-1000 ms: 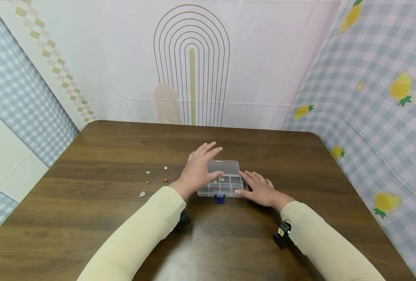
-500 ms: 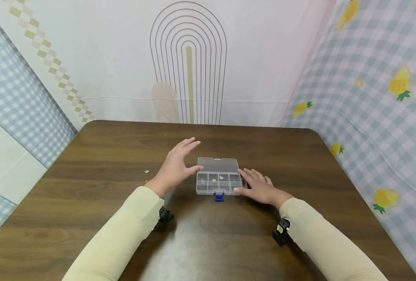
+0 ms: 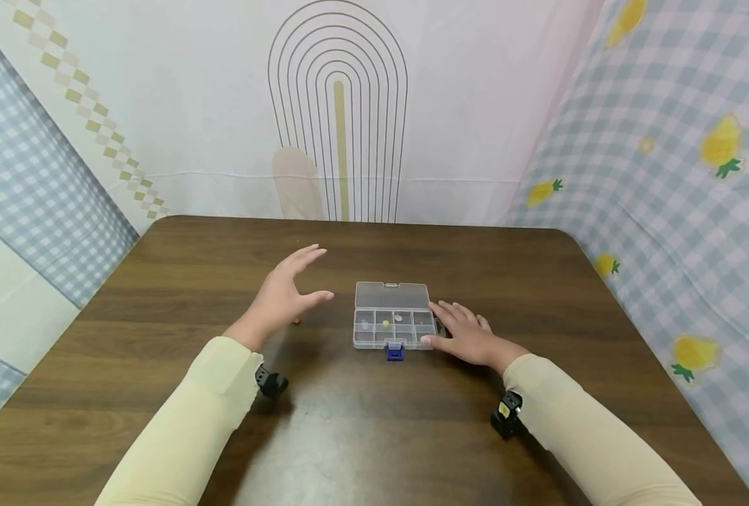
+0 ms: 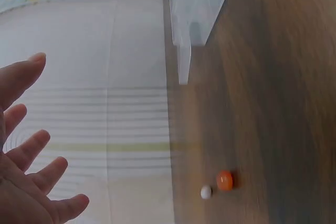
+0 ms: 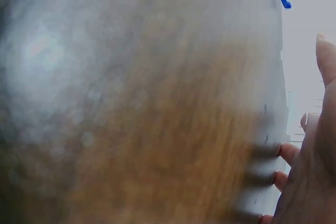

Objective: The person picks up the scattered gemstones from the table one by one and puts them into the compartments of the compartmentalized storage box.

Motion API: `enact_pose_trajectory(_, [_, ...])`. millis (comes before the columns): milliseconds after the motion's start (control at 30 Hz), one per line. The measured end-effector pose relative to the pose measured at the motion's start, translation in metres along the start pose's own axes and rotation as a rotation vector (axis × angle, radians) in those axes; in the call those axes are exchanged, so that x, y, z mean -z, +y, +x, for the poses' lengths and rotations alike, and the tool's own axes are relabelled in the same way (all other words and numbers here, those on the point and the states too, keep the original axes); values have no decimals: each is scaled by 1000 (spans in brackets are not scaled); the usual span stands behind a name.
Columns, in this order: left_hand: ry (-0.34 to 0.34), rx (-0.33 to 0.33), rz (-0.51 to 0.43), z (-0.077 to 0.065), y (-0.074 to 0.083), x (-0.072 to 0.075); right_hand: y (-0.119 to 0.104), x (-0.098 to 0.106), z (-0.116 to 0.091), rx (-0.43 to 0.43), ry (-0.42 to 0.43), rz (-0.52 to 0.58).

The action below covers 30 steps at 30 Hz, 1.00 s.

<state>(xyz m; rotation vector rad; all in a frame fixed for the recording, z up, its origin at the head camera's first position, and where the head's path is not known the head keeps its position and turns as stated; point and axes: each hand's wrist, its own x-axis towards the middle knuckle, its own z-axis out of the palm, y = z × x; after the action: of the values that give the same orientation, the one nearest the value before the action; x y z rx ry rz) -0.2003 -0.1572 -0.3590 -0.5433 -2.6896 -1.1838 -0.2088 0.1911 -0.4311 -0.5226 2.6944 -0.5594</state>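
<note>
A clear plastic compartment box [image 3: 365, 338] stands with its lid [image 3: 391, 295] raised back and a blue latch [image 3: 395, 353] at its front. Small pieces, among them a yellow bead [image 3: 386, 324] and a whitish piece [image 3: 398, 318], lie in separate compartments. My right hand [image 3: 466, 337] rests at the box's right side, thumb by the front corner and fingers loosely extended. Left of the box, my left hand [image 3: 279, 302] hovers above the table, thumb spread from straight fingers, holding nothing. The left wrist view shows an orange bead [image 4: 224, 180] beside a white bead [image 4: 206, 192] on the table.
The brown wooden table [image 3: 374, 436] has rounded far corners. Behind it hangs a white cloth [image 3: 223, 105] with printed arches, and a blue checked cloth [image 3: 640, 161] hangs on the right. Each wrist wears a black camera, such as the left one [image 3: 271, 383].
My left hand has moved left from over the box, uncovering it and now hiding most of the loose pieces on the table. My right hand stays at the box.
</note>
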Motion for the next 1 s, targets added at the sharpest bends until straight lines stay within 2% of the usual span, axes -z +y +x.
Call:
enact_pose_trajectory(400, [-34, 111, 14, -7, -28, 19, -1, 1, -1, -2, -2, 0])
enact_pose_trajectory(700, [-8, 136, 30, -11, -52, 30, -2, 1, 0, -5, -1, 0])
enact_pose_trajectory(1000, [-32, 242, 17, -12, -67, 42, -3, 2, -1, -9, -4, 0])
